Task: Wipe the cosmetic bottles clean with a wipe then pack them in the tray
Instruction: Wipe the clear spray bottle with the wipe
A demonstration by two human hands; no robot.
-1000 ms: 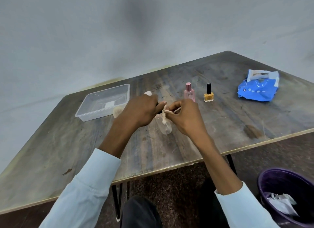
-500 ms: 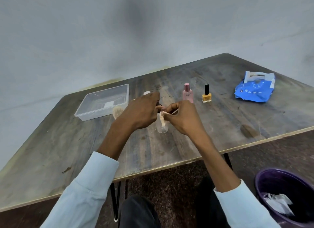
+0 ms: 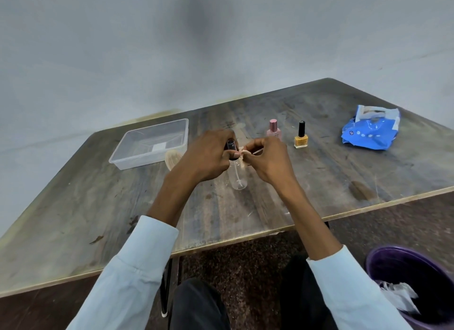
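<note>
Clear plastic spray bottle [image 3: 237, 176] at centre frame, lifted off the table [image 3: 319, 182] and tilted, base toward the camera, black nozzle up between the knuckles. Left hand [image 3: 208, 155] curled round the neck and cap, gripping there so the transparent body stays exposed for cleaning. Right hand [image 3: 266, 159] pinching a small, twisted, cream-coloured wipe [image 3: 242, 157] against the shoulder of the bottle, fingertips bunched; probably working the narrow groove under the collar, though too small and part-hidden to say for sure. Both hands raised close to the face, likely for a better look at the dirt.

Pink bottle [image 3: 274, 131] and yellow nail-polish bottle [image 3: 301, 137] upright just right of centre, near each other but apart, within easy reach and seemingly waiting their turn. Clear tray [image 3: 149, 143] left of centre, holding no bottle as far as seen, only a pale label or patch on its floor. Ribbed, pale round object [image 3: 173, 159] just beside the tray's near right corner, partly behind the left wrist; nature unclear. Blue wipe packet [image 3: 371, 130] at upper right, flap open, handy for a fresh sheet. Purple bin [image 3: 383, 263] at lower right below the table edge, white crumpled scraps inside, placed for dropping spent wipes.

Judged early in the task: wiping under way, packing not yet begun.
</note>
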